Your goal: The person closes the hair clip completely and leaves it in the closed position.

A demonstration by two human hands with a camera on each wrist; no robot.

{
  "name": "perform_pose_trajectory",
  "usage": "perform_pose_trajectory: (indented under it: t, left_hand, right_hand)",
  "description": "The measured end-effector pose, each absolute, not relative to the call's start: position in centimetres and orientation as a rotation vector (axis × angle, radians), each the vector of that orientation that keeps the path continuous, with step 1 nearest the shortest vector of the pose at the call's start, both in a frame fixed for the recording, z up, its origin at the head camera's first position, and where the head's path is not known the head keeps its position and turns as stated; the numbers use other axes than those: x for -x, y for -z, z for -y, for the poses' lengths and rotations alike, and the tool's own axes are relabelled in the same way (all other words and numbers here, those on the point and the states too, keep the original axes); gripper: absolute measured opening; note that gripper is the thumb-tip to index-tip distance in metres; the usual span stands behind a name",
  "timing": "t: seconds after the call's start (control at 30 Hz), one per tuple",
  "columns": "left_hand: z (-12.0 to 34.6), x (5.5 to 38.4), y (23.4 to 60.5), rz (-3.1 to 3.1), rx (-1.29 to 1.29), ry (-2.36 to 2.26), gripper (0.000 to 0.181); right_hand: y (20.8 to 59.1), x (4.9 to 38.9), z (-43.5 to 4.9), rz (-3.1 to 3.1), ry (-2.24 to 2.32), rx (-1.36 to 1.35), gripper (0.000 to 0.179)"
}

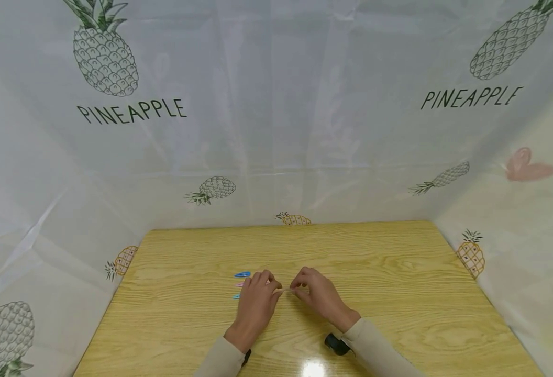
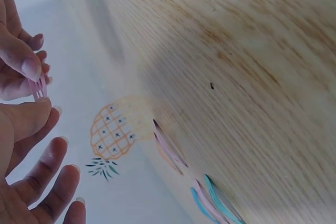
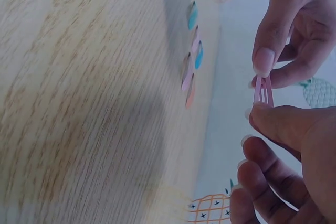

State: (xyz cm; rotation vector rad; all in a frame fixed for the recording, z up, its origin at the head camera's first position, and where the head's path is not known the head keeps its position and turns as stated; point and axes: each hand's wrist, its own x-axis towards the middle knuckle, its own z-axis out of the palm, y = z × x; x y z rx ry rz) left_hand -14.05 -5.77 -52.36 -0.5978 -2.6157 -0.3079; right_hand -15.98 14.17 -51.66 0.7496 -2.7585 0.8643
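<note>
Over the table, both hands hold a pink snap hair clip (image 3: 264,92) between them. My left hand (image 1: 257,297) pinches one end with thumb and forefinger; its other fingers are spread in the left wrist view. From the opposite end, the thumb and forefinger of my right hand (image 1: 320,294) pinch the same clip. Slots between its thin prongs show, while its ends are covered by fingertips. On the table beside my left hand lie several snap clips, among them a blue clip (image 1: 242,274), a light pink clip (image 3: 187,71) and an orange-pink clip (image 3: 190,92).
The wood-grain table (image 1: 389,272) backs onto a pale pineapple-print sheet (image 1: 276,131), which also rises at both sides. A black object (image 1: 336,344) sits at my right wrist by the sleeve. A tiny dark speck (image 2: 212,85) lies on the tabletop.
</note>
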Motion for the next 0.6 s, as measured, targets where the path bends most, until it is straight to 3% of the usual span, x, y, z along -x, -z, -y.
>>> perform_pose_trajectory:
  t: [0.6]
  left_hand:
    - [6.59, 13.32, 52.04, 2.657, 0.664, 0.303, 0.006]
  right_hand:
    - [51.98, 15.81, -14.36, 2.753, -0.866, -0.933, 0.008]
